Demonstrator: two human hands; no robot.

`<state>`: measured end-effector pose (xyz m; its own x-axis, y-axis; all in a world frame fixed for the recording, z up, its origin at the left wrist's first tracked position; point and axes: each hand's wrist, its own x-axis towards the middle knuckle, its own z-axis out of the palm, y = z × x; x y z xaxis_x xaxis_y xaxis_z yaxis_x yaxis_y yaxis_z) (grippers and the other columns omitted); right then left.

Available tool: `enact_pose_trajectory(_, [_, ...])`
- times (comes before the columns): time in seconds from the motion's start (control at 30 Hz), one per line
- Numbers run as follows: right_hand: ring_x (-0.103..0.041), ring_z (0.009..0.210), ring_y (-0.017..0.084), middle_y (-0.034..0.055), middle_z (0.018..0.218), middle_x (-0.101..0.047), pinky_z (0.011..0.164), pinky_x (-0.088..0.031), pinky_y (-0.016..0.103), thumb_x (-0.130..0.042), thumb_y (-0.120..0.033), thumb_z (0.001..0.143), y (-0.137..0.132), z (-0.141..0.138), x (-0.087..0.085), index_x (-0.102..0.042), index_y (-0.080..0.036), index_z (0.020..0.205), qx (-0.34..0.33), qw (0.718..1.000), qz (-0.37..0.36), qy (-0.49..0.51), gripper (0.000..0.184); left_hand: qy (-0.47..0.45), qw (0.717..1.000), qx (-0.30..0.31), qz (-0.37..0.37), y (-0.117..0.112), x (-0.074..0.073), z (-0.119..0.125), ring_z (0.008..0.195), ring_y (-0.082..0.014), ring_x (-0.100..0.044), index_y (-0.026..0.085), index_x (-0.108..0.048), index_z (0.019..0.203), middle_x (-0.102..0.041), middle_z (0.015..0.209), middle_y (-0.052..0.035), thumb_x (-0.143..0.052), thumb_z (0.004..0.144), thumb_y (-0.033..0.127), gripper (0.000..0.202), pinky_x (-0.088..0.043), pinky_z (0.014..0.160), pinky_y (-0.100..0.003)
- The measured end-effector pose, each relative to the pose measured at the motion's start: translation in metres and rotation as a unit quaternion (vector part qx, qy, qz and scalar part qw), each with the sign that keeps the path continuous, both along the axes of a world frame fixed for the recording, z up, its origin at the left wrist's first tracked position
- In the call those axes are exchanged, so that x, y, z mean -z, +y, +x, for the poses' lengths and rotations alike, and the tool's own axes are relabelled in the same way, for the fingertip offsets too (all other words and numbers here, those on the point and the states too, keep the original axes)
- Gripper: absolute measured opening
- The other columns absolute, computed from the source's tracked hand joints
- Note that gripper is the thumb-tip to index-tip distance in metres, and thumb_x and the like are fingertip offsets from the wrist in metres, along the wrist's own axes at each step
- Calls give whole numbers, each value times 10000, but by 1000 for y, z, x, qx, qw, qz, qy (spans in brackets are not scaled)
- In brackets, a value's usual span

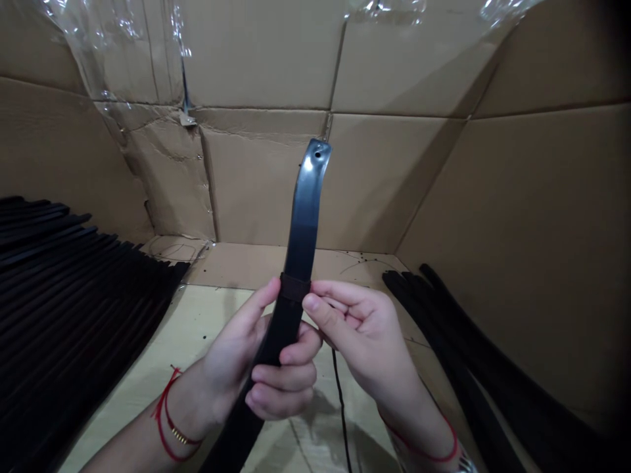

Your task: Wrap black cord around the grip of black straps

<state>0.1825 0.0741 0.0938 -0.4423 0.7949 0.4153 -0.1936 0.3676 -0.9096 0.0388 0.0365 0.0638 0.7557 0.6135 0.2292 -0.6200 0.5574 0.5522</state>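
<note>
A long black strap point(304, 217) rises from the bottom of the view, tilted to the right and slightly curved. Its glossy upper end has a small hole. Around its middle sits a narrow dark brown band point(294, 288). My left hand point(276, 368) is wrapped round the strap below the band, its thumb along the left edge by the band. At the band's right edge, my right hand point(365, 328) is closed, with thumb and index finger pinching there. Those fingertips hide part of that edge. Below the hands, a thin black cord point(340, 401) runs downward.
Many similar black straps point(73, 309) lie side by side at the left. Several more point(453, 341) lean along the right side. Cardboard walls point(256, 177) enclose the back and sides, with clear plastic film point(118, 33) at the top. A pale surface point(197, 322) lies underneath.
</note>
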Motion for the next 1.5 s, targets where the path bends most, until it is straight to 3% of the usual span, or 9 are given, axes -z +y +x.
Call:
enact_pose_trajectory(0.17, [-591, 445, 108, 4, 552, -652, 422, -476, 195, -691, -261, 804, -4, 0, -4, -674, -162, 746, 3, 999, -40, 9, 116, 5, 1000, -21, 12, -2, 1, 3, 383, -85, -310, 121, -573, 803, -308, 490, 37, -355, 894, 488, 436, -259, 365, -162])
enact_pose_trajectory(0.3, [-515, 409, 93, -21, 493, -572, 379, -418, 199, -682, -252, 807, -7, 3, -10, -677, -160, 733, 30, 999, -42, -3, 118, 50, 996, -55, 39, 2, 1, -2, 527, -149, -525, 102, -601, 915, -447, 563, -18, -330, 901, 568, 540, -397, 490, -199])
enact_pose_trajectory(0.5, [-324, 382, 62, -67, 438, -389, 333, -263, 199, -697, -221, 795, -5, 7, -12, -694, -163, 747, 103, 994, -21, 13, 75, 217, 949, -211, 92, -1, -10, -11, 824, -191, -591, 128, -573, 1019, -603, 872, -91, -422, 952, 525, 429, -497, 781, -333])
enact_pose_trajectory(0.6, [-247, 378, 48, -69, 453, -383, 319, -168, 206, -721, -235, 780, -1, 4, -6, -687, -159, 761, 90, 995, -32, 27, 85, 308, 891, -310, 123, -8, -10, -8, 682, -98, -520, 135, -558, 1011, -556, 809, -29, -495, 962, 433, 309, -439, 645, -199])
enact_pose_trajectory(0.83, [-163, 405, 31, -96, 488, -298, 365, -101, 193, -720, -291, 800, 5, -2, 4, -655, -148, 837, -19, 991, -100, 89, 162, 304, 874, -370, 85, -18, -14, -1, 493, -44, -378, 122, -558, 882, -435, 632, 29, -437, 984, 426, 343, -295, 446, -139])
enact_pose_trajectory(1.17, [-164, 406, 32, -85, 493, -332, 369, -81, 197, -712, -390, 814, 2, -2, 6, -703, -133, 991, -125, 984, -109, 58, 312, 320, 908, -262, 62, -29, -16, -2, 366, -50, -261, 174, -508, 853, -350, 501, 77, -413, 908, 630, 469, -251, 349, -147])
enact_pose_trajectory(1.23, [-151, 407, 30, -95, 486, -296, 364, -78, 196, -715, -378, 813, 2, -5, 8, -700, -124, 938, -80, 988, -114, 69, 284, 402, 839, -341, 133, -29, -15, 0, 429, -62, -364, 192, -503, 937, -428, 566, 63, -478, 906, 598, 408, -313, 412, -152])
enact_pose_trajectory(1.37, [-146, 412, 30, -95, 501, -279, 358, -80, 196, -726, -352, 806, 0, -10, 10, -692, -121, 908, -27, 988, -133, 75, 255, 524, 610, -538, 252, -29, -16, 4, 588, -71, -464, 212, -510, 967, -501, 669, 47, -522, 950, 430, 218, -357, 546, -149])
enact_pose_trajectory(1.5, [-156, 416, 35, -102, 489, -257, 374, -109, 191, -719, -320, 809, -1, -14, 10, -679, -135, 880, -21, 984, -139, 105, 203, 519, 595, -554, 262, -26, -14, 7, 528, -76, -452, 211, -528, 1001, -520, 639, 42, -453, 983, 416, 219, -352, 506, -163])
